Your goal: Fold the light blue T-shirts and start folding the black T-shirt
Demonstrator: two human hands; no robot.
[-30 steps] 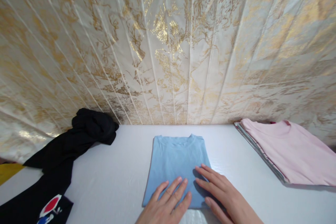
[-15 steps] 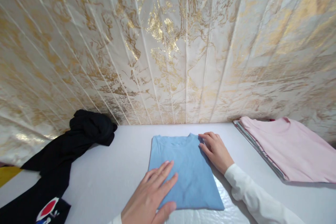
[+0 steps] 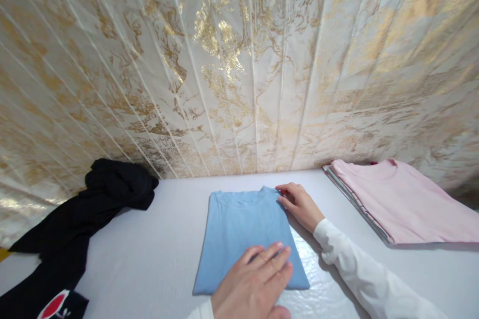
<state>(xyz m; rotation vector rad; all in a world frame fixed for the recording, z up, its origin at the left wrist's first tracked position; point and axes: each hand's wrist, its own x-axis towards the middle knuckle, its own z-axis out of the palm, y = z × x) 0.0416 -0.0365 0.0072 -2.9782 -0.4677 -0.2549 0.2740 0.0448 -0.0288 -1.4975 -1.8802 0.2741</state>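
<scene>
Blue shirt (image 3: 241,227) lies folded on the surface (image 3: 145,264), well apart from black clothing (image 3: 116,187) and pink shirt (image 3: 411,204). Left hand (image 3: 256,279), unclenched, overlies its near edge; right hand (image 3: 302,208) meets its far-right corner, grip unclear.

Left hand (image 3: 256,279) faces palm down; right hand (image 3: 300,205) extends farther forward, half-curled.

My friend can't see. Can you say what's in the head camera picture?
A folded light blue shirt lies on a white table, the person's left hand over its lower part and right hand at its upper right corner. A pile of folded clothes, pink on top, lies to the right; crumpled black clothing lies left.
</scene>
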